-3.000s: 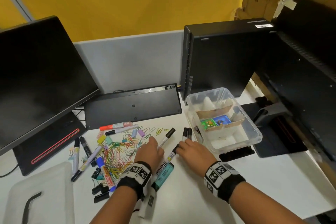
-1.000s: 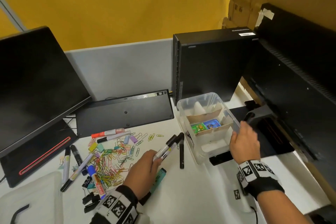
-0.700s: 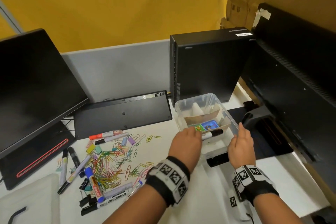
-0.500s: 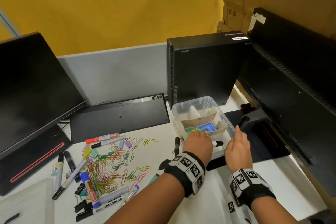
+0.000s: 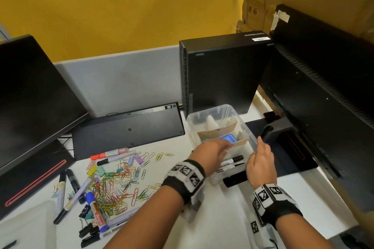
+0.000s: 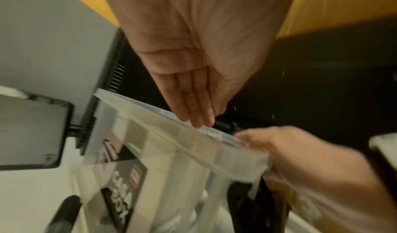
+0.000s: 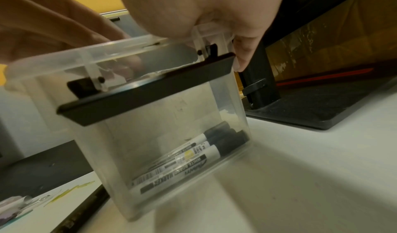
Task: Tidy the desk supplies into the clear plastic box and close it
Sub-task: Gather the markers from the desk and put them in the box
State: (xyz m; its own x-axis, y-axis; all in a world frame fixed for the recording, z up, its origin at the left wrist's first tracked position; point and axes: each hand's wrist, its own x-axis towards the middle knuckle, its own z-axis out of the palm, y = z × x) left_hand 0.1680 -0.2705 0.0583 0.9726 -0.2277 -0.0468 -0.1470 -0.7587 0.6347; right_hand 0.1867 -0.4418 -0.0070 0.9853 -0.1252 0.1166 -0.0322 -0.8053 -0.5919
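The clear plastic box stands open at the right of the desk, with cardboard dividers inside. Three black-capped whiteboard markers lie in its near compartment. My left hand hovers over the box with straight fingers and holds nothing. My right hand grips the box's right rim, its thumb beside the black latch. In the left wrist view my right hand shows at that rim.
Coloured paper clips, loose markers, a blue marker and binder clips lie at the left. The clear lid is bottom left. A keyboard, tower and monitor stand hem the box in.
My left hand carried the markers from the desk into the box, let them go and opened. My right hand moved from the desk to the box's right rim.
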